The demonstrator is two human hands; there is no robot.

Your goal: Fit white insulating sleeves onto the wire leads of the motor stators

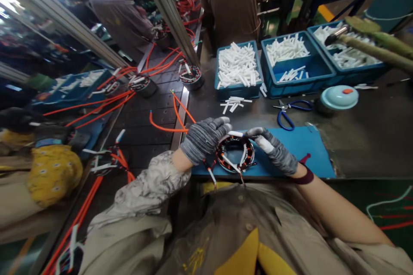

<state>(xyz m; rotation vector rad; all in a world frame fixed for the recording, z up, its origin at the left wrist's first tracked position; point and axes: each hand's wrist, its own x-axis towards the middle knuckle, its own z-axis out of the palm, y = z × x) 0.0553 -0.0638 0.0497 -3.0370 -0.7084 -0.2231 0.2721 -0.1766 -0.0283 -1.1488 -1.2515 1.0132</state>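
Note:
A ring-shaped motor stator with dark windings and orange lacing lies on the blue mat in front of me. A short white sleeve tube spans the gap between my hands above its far rim. My left hand, in a grey knit glove, is closed at the tube's left end, over the stator's left edge. My right hand, gloved with white fingertips, pinches at the tube's right end. More white tubes sit on the stator's leads. Orange cables run out leftward from under my left hand. The fingertips partly hide both tube ends.
Blue bins of white tubes stand at the back, with loose tubes before them. Blue-handled cutters and a light-blue lidded container are to the right. More stators stand left on a slatted line. Co-workers are nearby.

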